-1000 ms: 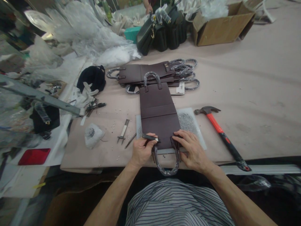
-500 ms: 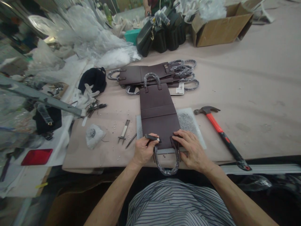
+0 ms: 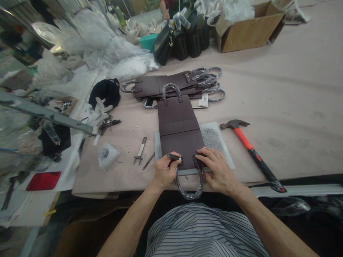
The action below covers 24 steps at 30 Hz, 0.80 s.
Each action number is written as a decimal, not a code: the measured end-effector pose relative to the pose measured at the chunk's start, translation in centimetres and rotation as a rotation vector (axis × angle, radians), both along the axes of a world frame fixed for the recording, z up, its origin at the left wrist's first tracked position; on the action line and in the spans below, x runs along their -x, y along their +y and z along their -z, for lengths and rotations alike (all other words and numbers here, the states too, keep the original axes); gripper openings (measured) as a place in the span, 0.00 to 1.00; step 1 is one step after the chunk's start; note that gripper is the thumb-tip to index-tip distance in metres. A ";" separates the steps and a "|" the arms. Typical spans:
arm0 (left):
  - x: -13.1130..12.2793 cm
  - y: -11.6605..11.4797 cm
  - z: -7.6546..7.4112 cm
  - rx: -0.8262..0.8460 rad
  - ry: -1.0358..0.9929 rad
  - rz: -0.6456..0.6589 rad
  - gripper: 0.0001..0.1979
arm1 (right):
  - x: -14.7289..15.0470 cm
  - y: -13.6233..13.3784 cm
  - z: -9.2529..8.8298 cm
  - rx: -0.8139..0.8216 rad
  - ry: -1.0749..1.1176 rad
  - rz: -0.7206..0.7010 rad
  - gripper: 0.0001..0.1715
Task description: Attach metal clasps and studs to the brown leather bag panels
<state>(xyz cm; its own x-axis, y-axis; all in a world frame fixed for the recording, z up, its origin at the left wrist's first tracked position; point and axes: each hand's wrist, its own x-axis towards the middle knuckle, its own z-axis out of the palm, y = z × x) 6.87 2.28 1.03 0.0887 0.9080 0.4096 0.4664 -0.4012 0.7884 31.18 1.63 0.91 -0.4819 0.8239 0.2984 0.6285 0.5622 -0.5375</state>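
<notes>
A flat dark brown leather bag panel [image 3: 179, 132] with plastic-wrapped handles at both ends lies on a pale cutting mat [image 3: 217, 140] before me. My left hand [image 3: 165, 172] is closed around a small dark tool [image 3: 173, 156] at the panel's near left corner, beside the near handle [image 3: 189, 186]. My right hand [image 3: 218, 170] lies on the panel's near right corner, fingers pressing down at the handle tab.
A red-handled hammer [image 3: 250, 151] lies to the right. Small metal tools [image 3: 141, 151] and a white wad [image 3: 106, 154] lie to the left. More brown panels [image 3: 171, 84] are stacked behind, with dark bags [image 3: 182, 39], a cardboard box [image 3: 246, 30] and plastic wrap [image 3: 107, 46] farther back.
None beyond a small shift of the camera; both hands stay at the panel's near edge.
</notes>
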 end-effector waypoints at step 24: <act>-0.5 0.1 0.5 -0.154 0.170 0.047 0.05 | -4.9 -0.2 -1.0 -0.015 0.051 0.204 0.21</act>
